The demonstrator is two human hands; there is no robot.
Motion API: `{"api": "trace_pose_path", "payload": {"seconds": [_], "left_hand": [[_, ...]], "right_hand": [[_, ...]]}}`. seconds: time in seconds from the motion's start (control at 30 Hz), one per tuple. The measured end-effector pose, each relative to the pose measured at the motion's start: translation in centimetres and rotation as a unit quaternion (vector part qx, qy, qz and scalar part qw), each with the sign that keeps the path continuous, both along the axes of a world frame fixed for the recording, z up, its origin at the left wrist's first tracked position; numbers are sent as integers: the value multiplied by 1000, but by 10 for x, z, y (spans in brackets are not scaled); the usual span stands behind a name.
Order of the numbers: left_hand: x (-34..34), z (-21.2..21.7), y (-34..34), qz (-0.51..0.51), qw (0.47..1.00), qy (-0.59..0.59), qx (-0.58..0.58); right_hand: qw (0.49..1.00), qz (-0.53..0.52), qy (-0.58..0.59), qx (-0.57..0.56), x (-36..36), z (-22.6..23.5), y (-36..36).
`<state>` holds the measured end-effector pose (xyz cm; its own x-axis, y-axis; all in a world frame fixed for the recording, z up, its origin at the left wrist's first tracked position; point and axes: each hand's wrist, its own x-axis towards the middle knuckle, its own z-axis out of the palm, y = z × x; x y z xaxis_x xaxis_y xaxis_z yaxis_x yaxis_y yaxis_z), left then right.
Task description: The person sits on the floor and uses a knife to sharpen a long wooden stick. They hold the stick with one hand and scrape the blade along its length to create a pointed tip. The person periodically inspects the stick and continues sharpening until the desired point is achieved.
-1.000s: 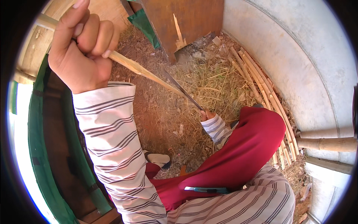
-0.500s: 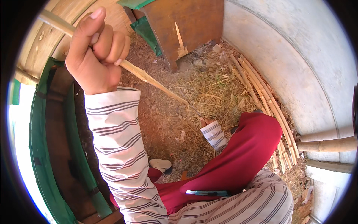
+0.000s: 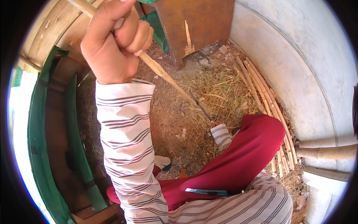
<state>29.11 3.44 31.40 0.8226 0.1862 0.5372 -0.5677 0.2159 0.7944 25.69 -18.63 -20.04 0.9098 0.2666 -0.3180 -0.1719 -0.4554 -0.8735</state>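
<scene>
My left hand [image 3: 115, 46] is raised at the upper left, its fingers wrapped around a long pale bamboo strip [image 3: 164, 74]. The strip slants from the upper-left edge down to the middle, its lower part narrow and freshly cut. Beyond my raised knee, my right hand [image 3: 213, 123] is small in view and mostly hidden by its striped sleeve. It is closed on a knife [image 3: 203, 109], whose handle does not show. The dark, thin blade points up and left, close beside the strip's lower end; whether they touch I cannot tell.
Several split bamboo strips [image 3: 269, 106] lie along the pale wall [image 3: 287, 59] at right. A blue cutter [image 3: 207, 192] rests on my lap. Dry grass and shavings [image 3: 220, 87] cover the ground. A brown wooden panel [image 3: 197, 26] stands ahead, and a green-edged structure [image 3: 39, 149] at left.
My left hand has moved up and to the right with the bamboo strip. More of the knife's blade shows, and the right hand has shifted slightly right and down.
</scene>
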Motion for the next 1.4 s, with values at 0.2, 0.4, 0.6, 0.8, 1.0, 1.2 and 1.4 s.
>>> {"api": "trace_pose_path", "payload": {"seconds": [0.2,0.4,0.6,0.8,1.0,1.2,1.4], "left_hand": [[-6,1,3,40,999,8,2],[-12,1,20,15,1000,-10,-7],[-11,5,12,2,1000,-13,-4],[-7,7,12,12,1000,-11,0],[-6,4,14,9,1000,-7,4],[-3,3,14,-19,1000,-2,-2],[-10,7,10,-7,1000,-5,3]], "right_hand": [[995,34,-90,27,-18,67,17],[983,60,-171,-16,-22,77,-5],[987,25,-157,-32,-36,5,-15],[990,26,-139,-26,-41,16,-9],[983,35,-175,-37,-39,47,-12],[973,-52,-210,-80,-53,37,-20],[993,-12,-114,-18,-34,19,-16]]}}
